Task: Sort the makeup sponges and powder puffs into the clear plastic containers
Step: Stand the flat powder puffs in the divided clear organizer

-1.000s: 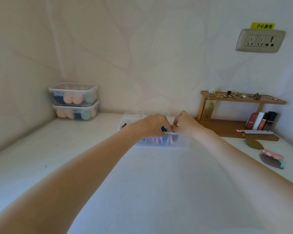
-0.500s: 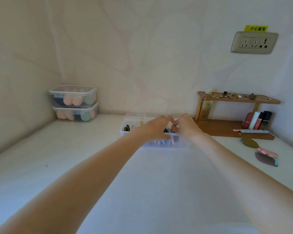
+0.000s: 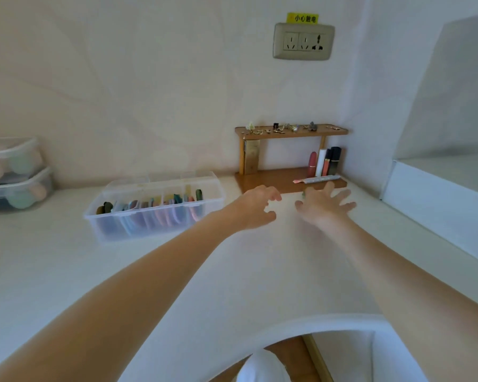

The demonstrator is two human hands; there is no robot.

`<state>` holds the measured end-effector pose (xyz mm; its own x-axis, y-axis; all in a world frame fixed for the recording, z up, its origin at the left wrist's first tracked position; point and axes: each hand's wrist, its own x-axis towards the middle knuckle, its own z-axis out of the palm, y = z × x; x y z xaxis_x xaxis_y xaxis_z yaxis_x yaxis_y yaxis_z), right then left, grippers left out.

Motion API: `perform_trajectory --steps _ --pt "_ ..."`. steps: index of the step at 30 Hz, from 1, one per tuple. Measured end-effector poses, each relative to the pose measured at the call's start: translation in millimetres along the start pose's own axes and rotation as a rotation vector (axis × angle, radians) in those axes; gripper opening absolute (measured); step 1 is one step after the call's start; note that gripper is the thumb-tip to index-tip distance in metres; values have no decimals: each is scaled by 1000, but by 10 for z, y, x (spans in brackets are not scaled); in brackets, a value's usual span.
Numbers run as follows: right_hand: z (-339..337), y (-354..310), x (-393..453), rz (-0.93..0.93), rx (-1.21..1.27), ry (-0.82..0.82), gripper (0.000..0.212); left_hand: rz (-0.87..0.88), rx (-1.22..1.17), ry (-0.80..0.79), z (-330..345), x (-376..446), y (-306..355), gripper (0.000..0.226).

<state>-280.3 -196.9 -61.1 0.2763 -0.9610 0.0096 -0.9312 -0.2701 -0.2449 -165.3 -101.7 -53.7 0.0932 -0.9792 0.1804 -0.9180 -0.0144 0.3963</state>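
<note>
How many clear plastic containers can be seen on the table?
3: a long divided container near the middle, and two lidded containers stacked at the left edge, upper on lower. Others may lie outside the view.

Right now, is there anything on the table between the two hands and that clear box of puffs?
Nothing visible. The left hand hovers just right of the clear box, with only bare table between them. The right hand is farther right, so the left hand lies between it and the box. Neither hand holds anything.
</note>
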Motion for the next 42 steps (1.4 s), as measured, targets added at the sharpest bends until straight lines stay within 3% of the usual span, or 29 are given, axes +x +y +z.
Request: perform_trajectory --steps 3,6,9,12,14,16,18,21,23,27,32,35,42 --pt "107 263 52 64 -31 -47 49 -12 9 -39 126 43 47 38" --pt "167 230 73 -131 124 75 32 -26 19 -43 174 77 52 37" --pt "178 19 26 -367 296 34 19 -49 23 -47 185 82 23 36" --pt "205 -154 -25 -483 209 18 7 -96 32 -27 144 26 -45 34" --pt "197 -249 -45 -485 125 101 16 -107 27 5 76 -65 -115 33" --pt "138 -338 -76 -471 101 253 24 -69 29 105 -21 -152 -181 30" --pt "43 -435 -119 -505 245 376 18 -33 29 281 -147 -208 -242 26" --pt "-69 -653 -194 -590 578 389 16 -45 15 542 -347 -250 -345 25" --pt "-88 -840 -228 -654 663 367 19 -84 9 607 -455 -297 -449 24" --pt "46 -1095 -243 -774 513 278 22 -208 10 377 -531 -404 -685 25" --pt "142 -1244 -356 -776 208 196 25 -190 -117 405 -566 -489 -782 23" --pt "110 -1261 -416 -775 95 118 27 -216 -69 419 -582 -486 -792 26" --pt "63 -1276 -390 -746 129 -11 33 -223 125 200 -598 -480 -808 33"
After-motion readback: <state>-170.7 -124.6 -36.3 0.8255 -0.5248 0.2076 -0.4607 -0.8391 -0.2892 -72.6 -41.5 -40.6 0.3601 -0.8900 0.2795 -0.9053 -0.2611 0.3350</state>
